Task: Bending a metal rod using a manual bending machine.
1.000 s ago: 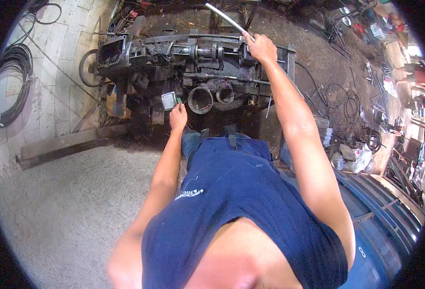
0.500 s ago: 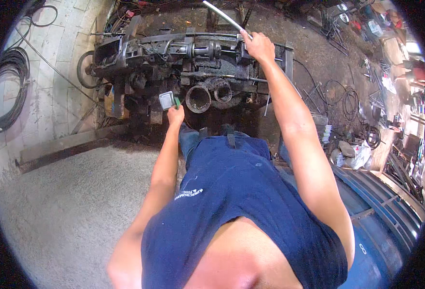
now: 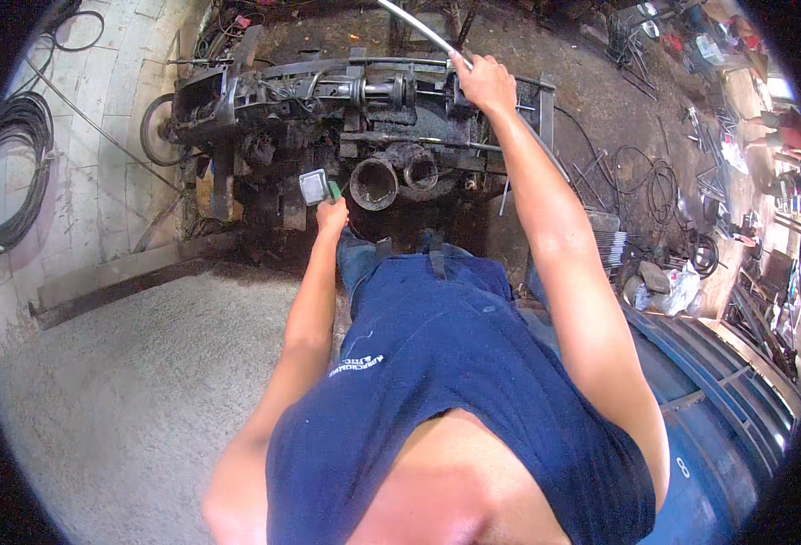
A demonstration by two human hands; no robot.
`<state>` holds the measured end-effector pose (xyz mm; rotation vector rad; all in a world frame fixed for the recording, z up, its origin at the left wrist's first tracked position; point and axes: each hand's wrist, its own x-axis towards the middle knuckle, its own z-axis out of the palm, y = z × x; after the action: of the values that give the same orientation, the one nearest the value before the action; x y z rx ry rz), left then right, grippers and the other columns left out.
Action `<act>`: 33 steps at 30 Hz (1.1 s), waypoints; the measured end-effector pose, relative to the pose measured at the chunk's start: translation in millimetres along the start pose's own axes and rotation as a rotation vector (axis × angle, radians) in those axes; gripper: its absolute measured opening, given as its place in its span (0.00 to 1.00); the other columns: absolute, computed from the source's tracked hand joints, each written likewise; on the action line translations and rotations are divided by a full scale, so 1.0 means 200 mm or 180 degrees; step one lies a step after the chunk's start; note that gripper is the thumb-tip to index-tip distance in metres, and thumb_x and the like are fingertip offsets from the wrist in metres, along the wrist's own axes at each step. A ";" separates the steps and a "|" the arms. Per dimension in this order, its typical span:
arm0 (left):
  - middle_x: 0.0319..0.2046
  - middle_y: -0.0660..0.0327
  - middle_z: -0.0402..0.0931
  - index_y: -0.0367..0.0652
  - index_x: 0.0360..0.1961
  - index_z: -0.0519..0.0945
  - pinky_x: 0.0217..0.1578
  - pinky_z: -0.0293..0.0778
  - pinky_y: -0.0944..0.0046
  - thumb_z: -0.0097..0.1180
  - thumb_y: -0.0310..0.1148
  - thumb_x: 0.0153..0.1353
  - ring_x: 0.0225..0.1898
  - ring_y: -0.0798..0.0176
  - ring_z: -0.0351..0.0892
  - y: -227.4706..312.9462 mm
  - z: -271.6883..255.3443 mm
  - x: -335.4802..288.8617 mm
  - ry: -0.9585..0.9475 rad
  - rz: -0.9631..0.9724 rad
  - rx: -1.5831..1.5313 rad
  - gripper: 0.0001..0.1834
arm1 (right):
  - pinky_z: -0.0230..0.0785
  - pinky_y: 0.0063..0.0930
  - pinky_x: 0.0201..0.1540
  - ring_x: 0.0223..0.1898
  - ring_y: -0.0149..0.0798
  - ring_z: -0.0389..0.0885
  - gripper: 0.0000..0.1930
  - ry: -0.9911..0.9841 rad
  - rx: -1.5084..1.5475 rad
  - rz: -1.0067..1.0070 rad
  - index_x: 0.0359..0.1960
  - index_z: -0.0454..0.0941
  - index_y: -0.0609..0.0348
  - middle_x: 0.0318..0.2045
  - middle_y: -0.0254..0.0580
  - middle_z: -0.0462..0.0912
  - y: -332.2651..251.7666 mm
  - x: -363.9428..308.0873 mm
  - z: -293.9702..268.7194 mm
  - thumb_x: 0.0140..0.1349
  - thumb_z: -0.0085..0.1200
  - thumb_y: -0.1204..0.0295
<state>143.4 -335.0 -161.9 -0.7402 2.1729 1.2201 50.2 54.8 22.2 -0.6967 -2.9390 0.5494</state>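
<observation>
Head view: a person in a dark blue shirt stands before a grimy black metal machine frame [image 3: 346, 118]. Right hand [image 3: 484, 82] clenches around a long pale metal rod [image 3: 416, 27] above the frame's far side; left hand [image 3: 332, 215] grips a green-handled tool with a flat grey square head [image 3: 315, 187], beside two dark open pipe ends [image 3: 391, 177].

A single head-worn fisheye is looking steeply down the person's own chest toward a dark machine [image 3: 364, 127] ahead (edges are bending toward the rim). It is sitting close to the torso, with the gravel floor [image 3: 137, 381] lying left.
</observation>
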 end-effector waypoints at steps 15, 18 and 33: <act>0.19 0.58 0.78 0.33 0.27 0.80 0.19 0.73 0.63 0.51 0.42 0.62 0.17 0.64 0.77 0.03 0.00 -0.02 -0.0083 -0.0120 0.0017 0.20 | 0.67 0.54 0.54 0.51 0.56 0.78 0.35 -0.0110 0.0009 0.0038 0.42 0.83 0.59 0.46 0.52 0.81 0.02 0.01 0.00 0.66 0.36 0.38; 0.19 0.58 0.79 0.33 0.27 0.80 0.18 0.72 0.64 0.51 0.40 0.62 0.17 0.64 0.77 0.04 -0.02 -0.02 -0.0201 -0.0230 -0.0005 0.19 | 0.67 0.54 0.53 0.51 0.56 0.78 0.35 -0.0013 -0.0059 -0.0047 0.42 0.83 0.60 0.46 0.52 0.81 0.00 0.01 0.02 0.66 0.36 0.38; 0.30 0.62 0.83 0.46 0.40 0.77 0.25 0.75 0.62 0.52 0.36 0.67 0.25 0.68 0.80 0.05 -0.09 0.07 -0.1423 -0.1305 0.0308 0.08 | 0.67 0.54 0.52 0.49 0.57 0.79 0.34 0.0102 -0.0125 -0.0024 0.41 0.83 0.60 0.44 0.53 0.82 0.06 0.02 0.03 0.66 0.37 0.39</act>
<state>124.4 -348.6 -157.7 -0.7422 1.6066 0.9499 49.9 64.2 12.0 -0.6914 -2.9291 0.4766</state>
